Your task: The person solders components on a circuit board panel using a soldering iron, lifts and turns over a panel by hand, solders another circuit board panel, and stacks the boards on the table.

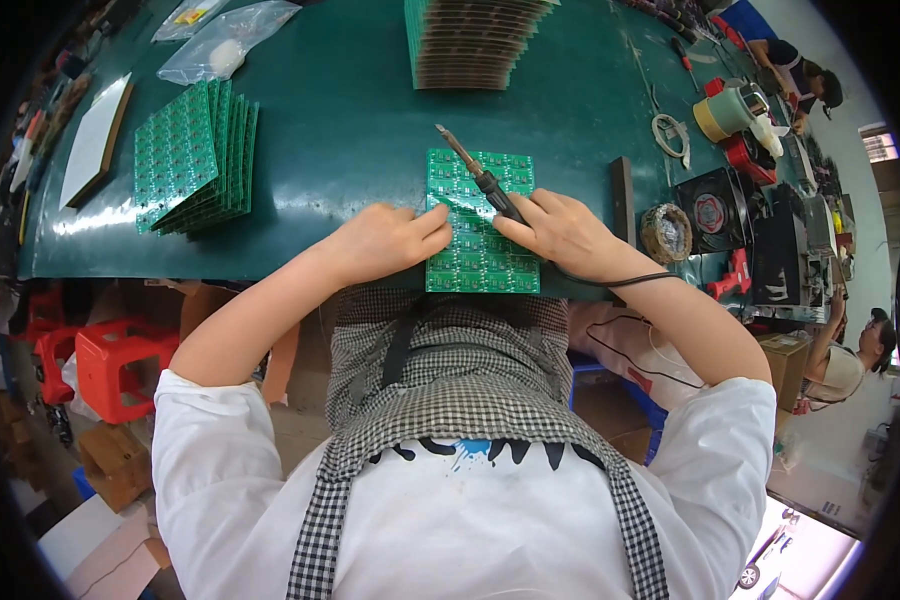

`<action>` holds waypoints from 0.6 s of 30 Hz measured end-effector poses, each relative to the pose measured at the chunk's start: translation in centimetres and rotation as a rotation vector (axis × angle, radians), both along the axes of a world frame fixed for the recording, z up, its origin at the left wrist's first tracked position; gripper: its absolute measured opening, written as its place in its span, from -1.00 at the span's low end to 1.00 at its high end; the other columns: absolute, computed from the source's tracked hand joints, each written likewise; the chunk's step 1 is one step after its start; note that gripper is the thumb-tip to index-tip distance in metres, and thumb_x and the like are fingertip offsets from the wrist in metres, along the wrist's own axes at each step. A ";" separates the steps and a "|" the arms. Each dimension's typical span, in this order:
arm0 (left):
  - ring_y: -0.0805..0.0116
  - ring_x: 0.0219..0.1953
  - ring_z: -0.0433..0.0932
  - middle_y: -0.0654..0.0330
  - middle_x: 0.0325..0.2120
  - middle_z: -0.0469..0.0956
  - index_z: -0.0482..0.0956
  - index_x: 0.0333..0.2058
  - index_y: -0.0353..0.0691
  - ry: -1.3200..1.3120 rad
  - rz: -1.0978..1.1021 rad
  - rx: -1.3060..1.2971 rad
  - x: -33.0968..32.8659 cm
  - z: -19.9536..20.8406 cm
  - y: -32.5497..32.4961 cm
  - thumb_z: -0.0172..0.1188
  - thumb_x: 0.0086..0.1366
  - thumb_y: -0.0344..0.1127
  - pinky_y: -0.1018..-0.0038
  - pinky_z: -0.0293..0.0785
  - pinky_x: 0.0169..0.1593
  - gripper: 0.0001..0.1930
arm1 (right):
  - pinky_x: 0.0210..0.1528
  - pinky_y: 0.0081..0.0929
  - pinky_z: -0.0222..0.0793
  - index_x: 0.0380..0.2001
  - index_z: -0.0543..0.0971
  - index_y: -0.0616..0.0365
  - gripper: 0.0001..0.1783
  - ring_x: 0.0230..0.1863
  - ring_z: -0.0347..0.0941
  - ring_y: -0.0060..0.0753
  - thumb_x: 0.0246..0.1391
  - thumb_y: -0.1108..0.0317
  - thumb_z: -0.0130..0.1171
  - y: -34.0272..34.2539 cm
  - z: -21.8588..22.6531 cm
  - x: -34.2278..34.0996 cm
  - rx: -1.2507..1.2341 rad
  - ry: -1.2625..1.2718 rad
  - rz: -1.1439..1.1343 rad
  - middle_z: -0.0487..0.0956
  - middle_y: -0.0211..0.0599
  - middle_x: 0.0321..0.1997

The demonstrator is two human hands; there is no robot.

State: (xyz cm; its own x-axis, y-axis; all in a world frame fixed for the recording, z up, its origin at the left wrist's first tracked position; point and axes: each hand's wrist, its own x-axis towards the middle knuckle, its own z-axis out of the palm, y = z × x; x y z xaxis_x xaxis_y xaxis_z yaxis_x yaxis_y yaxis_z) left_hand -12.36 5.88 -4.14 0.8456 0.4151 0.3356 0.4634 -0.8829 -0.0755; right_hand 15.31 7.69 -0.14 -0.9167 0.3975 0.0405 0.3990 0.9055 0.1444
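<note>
A green circuit board panel with rows of small repeated sections lies on the green table in front of me, at its near edge. My right hand is closed around the black handle of a soldering iron. The iron slants across the panel, its metal tip pointing up and left beyond the panel's upper part. At the panel's left edge is my left hand, its fingers closed with the tips over the board. What those fingers pinch is too small to make out.
Stacked green panels stand at the left, and another stack at the far middle. A dark bar, a wire coil and a black fan sit to the right. The iron's cord crosses my right wrist.
</note>
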 end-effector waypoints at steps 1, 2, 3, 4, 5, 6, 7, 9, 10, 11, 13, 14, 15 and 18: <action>0.39 -0.56 0.53 0.19 -0.23 0.48 0.43 -0.29 -0.21 -0.004 -0.001 -0.003 0.0 0.0 0.0 0.11 0.01 -0.35 0.46 0.49 -0.56 -0.76 | -0.28 -0.42 0.45 -0.02 0.40 0.03 -0.54 -0.27 0.41 -0.28 -0.10 0.40 0.06 0.1 0.1 0.0 0.003 -0.003 0.014 0.45 -0.12 -0.07; 0.39 -0.56 0.52 0.20 -0.24 0.48 0.43 -0.29 -0.21 0.002 -0.001 0.002 0.0 0.0 0.1 0.11 0.02 -0.34 0.46 0.49 -0.56 -0.76 | -0.28 -0.40 0.47 -0.02 0.40 0.04 -0.53 -0.26 0.42 -0.27 -0.10 0.40 0.06 0.1 0.1 0.0 0.004 -0.006 0.028 0.45 -0.11 -0.07; 0.39 -0.56 0.52 0.20 -0.25 0.47 0.43 -0.29 -0.20 0.009 0.001 0.006 0.0 0.1 0.1 0.11 0.02 -0.34 0.46 0.49 -0.55 -0.77 | -0.28 -0.40 0.47 -0.02 0.40 0.04 -0.53 -0.26 0.42 -0.27 -0.10 0.40 0.06 0.3 0.1 0.0 -0.002 -0.009 0.028 0.45 -0.11 -0.07; 0.39 -0.56 0.52 0.20 -0.25 0.47 0.43 -0.29 -0.20 0.006 0.000 -0.001 0.0 0.1 0.1 0.11 0.02 -0.34 0.46 0.49 -0.55 -0.77 | -0.27 -0.40 0.47 -0.02 0.40 0.05 -0.53 -0.26 0.42 -0.26 -0.11 0.40 0.06 0.4 0.2 0.0 -0.001 -0.019 0.035 0.44 -0.11 -0.06; 0.40 -0.55 0.52 0.21 -0.25 0.47 0.43 -0.29 -0.20 -0.009 -0.003 0.002 -0.1 0.0 0.1 0.12 0.02 -0.35 0.47 0.49 -0.55 -0.77 | -0.26 -0.39 0.47 -0.02 0.39 0.06 -0.52 -0.25 0.43 -0.25 -0.11 0.40 0.07 0.4 0.2 -0.1 0.000 -0.029 0.040 0.44 -0.11 -0.06; 0.40 -0.55 0.52 0.21 -0.26 0.47 0.43 -0.29 -0.20 -0.025 -0.006 0.008 -0.1 0.0 0.2 0.12 0.01 -0.35 0.47 0.49 -0.55 -0.77 | -0.26 -0.39 0.47 -0.02 0.39 0.06 -0.52 -0.25 0.43 -0.25 -0.11 0.40 0.07 0.5 0.2 -0.1 -0.005 -0.033 0.039 0.44 -0.11 -0.06; 0.40 -0.55 0.52 0.21 -0.26 0.47 0.43 -0.29 -0.20 -0.028 -0.007 0.003 0.0 -0.1 0.3 0.12 0.01 -0.35 0.47 0.49 -0.55 -0.77 | -0.27 -0.39 0.47 -0.02 0.39 0.06 -0.53 -0.25 0.43 -0.25 -0.11 0.41 0.07 0.5 0.3 -0.1 -0.004 -0.023 0.045 0.44 -0.11 -0.07; 0.41 -0.54 0.52 0.22 -0.26 0.47 0.43 -0.29 -0.20 -0.029 0.000 0.013 0.0 -0.1 0.3 0.13 0.01 -0.36 0.49 0.49 -0.54 -0.77 | -0.27 -0.39 0.47 -0.03 0.39 0.07 -0.53 -0.25 0.43 -0.25 -0.12 0.41 0.07 0.6 0.3 -0.2 -0.006 -0.015 0.048 0.44 -0.11 -0.08; 0.41 -0.54 0.52 0.22 -0.26 0.47 0.43 -0.29 -0.20 -0.031 -0.002 0.009 0.0 -0.1 0.3 0.13 0.01 -0.36 0.49 0.49 -0.54 -0.77 | -0.27 -0.39 0.47 -0.04 0.39 0.08 -0.54 -0.25 0.42 -0.25 -0.12 0.41 0.07 0.6 0.2 -0.2 -0.002 -0.037 0.038 0.44 -0.12 -0.10; 0.41 -0.54 0.52 0.22 -0.26 0.47 0.43 -0.30 -0.20 -0.042 0.002 0.008 0.0 -0.2 0.3 0.13 0.00 -0.36 0.48 0.49 -0.54 -0.77 | -0.27 -0.39 0.47 -0.05 0.39 0.09 -0.55 -0.25 0.42 -0.25 -0.12 0.42 0.08 0.6 0.2 -0.3 0.002 -0.058 0.027 0.44 -0.13 -0.11; 0.42 -0.55 0.52 0.23 -0.26 0.47 0.44 -0.30 -0.20 -0.053 0.004 0.002 0.0 -0.2 0.2 0.13 0.00 -0.36 0.48 0.49 -0.54 -0.77 | -0.27 -0.39 0.47 -0.06 0.39 0.10 -0.56 -0.24 0.42 -0.25 -0.12 0.42 0.07 0.4 0.1 -0.4 0.000 -0.053 0.022 0.43 -0.13 -0.12; 0.42 -0.56 0.52 0.23 -0.26 0.47 0.44 -0.31 -0.21 -0.054 0.012 0.000 0.0 -0.2 0.2 0.13 0.00 -0.37 0.48 0.49 -0.55 -0.78 | -0.27 -0.39 0.47 -0.07 0.39 0.11 -0.57 -0.24 0.42 -0.25 -0.11 0.42 0.07 0.3 0.1 -0.5 0.003 -0.045 0.018 0.43 -0.14 -0.13; 0.42 -0.56 0.51 0.23 -0.26 0.48 0.45 -0.31 -0.21 -0.056 0.019 -0.002 0.0 -0.2 0.2 0.12 0.01 -0.37 0.49 0.49 -0.55 -0.78 | -0.27 -0.39 0.47 -0.07 0.39 0.11 -0.57 -0.24 0.42 -0.25 -0.11 0.42 0.07 0.1 0.1 -0.4 -0.001 -0.049 0.016 0.43 -0.14 -0.13; 0.43 -0.57 0.51 0.23 -0.28 0.47 0.45 -0.32 -0.21 -0.094 0.017 0.021 0.1 -0.5 0.2 0.12 0.01 -0.37 0.49 0.48 -0.55 -0.80 | -0.24 -0.39 0.45 -0.07 0.39 0.11 -0.58 -0.23 0.42 -0.24 -0.10 0.43 0.06 -0.1 0.0 -0.4 -0.002 -0.068 -0.016 0.42 -0.14 -0.14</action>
State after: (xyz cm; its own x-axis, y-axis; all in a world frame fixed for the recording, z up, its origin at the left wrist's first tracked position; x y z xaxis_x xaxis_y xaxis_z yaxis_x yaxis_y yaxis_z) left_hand -12.26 6.12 -4.65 0.8029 0.4216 0.4214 0.4845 -0.8734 -0.0492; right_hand 14.95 7.56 -0.18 -0.9109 0.4120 -0.0227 0.4026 0.8995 0.1696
